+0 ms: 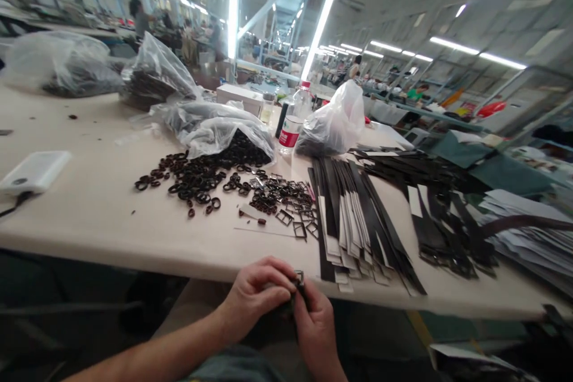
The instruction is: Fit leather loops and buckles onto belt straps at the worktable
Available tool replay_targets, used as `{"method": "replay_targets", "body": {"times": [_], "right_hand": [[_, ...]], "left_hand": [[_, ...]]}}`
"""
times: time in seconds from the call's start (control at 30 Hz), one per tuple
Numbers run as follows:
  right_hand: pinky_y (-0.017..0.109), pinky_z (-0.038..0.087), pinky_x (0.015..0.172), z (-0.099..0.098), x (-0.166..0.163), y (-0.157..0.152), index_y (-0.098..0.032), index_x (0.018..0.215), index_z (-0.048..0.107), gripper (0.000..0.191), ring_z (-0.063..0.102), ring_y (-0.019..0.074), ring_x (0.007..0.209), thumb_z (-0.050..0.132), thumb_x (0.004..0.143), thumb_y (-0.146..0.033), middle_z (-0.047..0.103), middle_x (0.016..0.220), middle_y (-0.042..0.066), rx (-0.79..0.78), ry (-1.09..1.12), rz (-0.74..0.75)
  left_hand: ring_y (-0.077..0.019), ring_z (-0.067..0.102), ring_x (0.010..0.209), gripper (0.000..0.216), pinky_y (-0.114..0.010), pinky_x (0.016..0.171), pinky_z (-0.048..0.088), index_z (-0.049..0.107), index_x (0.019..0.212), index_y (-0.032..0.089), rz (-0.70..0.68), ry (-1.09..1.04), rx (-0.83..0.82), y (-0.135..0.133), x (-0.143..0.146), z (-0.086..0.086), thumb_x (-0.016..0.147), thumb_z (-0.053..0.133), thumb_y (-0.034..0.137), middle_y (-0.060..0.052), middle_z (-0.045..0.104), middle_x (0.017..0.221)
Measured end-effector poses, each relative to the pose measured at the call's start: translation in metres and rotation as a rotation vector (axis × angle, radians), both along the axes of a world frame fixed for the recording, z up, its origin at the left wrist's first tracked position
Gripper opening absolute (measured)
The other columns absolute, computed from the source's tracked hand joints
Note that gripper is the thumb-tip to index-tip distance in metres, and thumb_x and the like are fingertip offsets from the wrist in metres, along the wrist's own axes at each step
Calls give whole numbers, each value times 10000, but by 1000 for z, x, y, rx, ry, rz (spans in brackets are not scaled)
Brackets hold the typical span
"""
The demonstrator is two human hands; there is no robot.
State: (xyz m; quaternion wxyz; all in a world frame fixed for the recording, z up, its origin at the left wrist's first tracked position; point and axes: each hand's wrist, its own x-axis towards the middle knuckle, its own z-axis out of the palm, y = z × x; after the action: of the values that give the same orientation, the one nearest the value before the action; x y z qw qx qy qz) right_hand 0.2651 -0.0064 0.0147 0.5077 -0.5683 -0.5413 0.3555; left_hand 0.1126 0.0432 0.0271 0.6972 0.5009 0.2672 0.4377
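Note:
Just in front of the table's near edge, my left hand and my right hand meet with fingers pinched together. A small metal buckle shows between their fingertips. My left fingers press at its side. My right thumb and fingers are closed on a dark strap end at the buckle, mostly hidden by the hands. Beyond them lie loose metal buckles and a heap of small dark strap loops. To the right, black straps with whitish undersides are laid out in a bundle.
A plastic bag spills more loops. Other filled bags, a bottle and a white box stand behind. A white device lies left. More straps and stacked sheets lie right. People work in the background.

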Motion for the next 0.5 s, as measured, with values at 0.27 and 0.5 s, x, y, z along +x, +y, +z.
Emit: {"method": "replay_targets", "body": {"times": [0.27, 0.5], "right_hand": [[258, 498, 625, -1, 15, 1, -201, 820, 673, 300, 637, 195, 653, 496, 951, -404, 706, 741, 48, -73, -369, 309], [216, 420, 578, -7, 29, -3, -197, 751, 607, 367, 605, 145, 613, 457, 983, -439, 668, 673, 2, -237, -566, 457]], "left_hand": [[-182, 614, 962, 735, -311, 892, 459, 726, 1150, 225, -439, 30, -288, 25, -22, -22, 459, 970, 272, -31, 710, 1024], [-123, 563, 617, 247, -239, 613, 456, 784, 781, 156, -249, 251, -158, 15, -40, -22, 619, 854, 329, -1, 677, 671]]}}
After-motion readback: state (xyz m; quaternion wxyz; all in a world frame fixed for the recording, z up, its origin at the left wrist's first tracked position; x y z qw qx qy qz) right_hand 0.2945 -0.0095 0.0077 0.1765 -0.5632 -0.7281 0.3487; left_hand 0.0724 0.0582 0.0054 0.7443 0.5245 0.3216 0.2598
